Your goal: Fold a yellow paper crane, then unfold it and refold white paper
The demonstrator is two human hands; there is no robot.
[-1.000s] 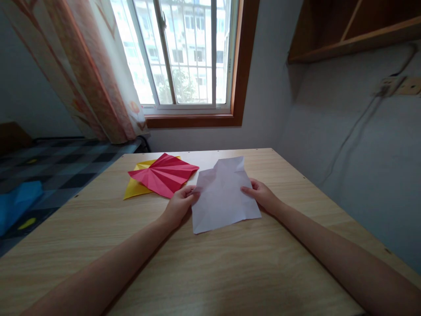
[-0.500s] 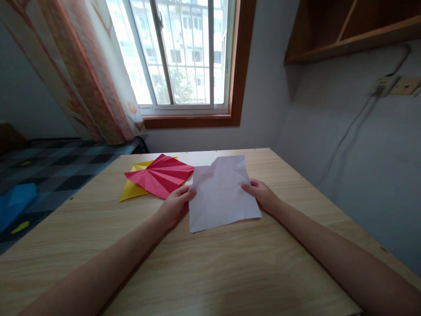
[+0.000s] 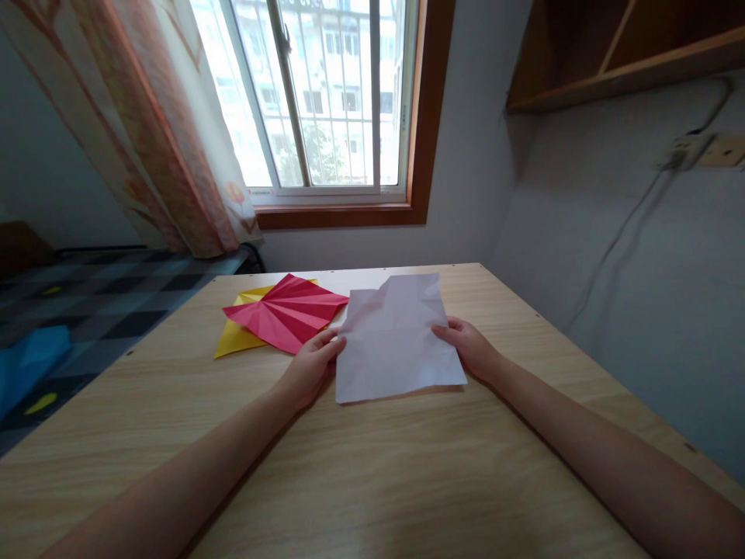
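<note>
The table point(image 3: 372, 481) has a light wood-grain top with small dark marks along its edges. The white sheet point(image 3: 399, 353) is over its middle, lightly creased. The left hand point(image 3: 313, 363) pinches the sheet's left edge; the right hand point(image 3: 471, 348) pinches its right edge. Left of the sheet, pleated red paper point(image 3: 291, 310) overlaps yellow paper point(image 3: 236, 338). Beyond the table: a brown-framed window point(image 3: 331, 101) with a curtain point(image 3: 163, 140) at left. Left: a checked bed point(image 3: 122, 283). Right: a wall shelf point(image 3: 628, 85) above a socket point(image 3: 687, 149).

No legible lettering or numbers appear. Small marks on the pale window frame point(image 3: 403, 116) are unreadable.
</note>
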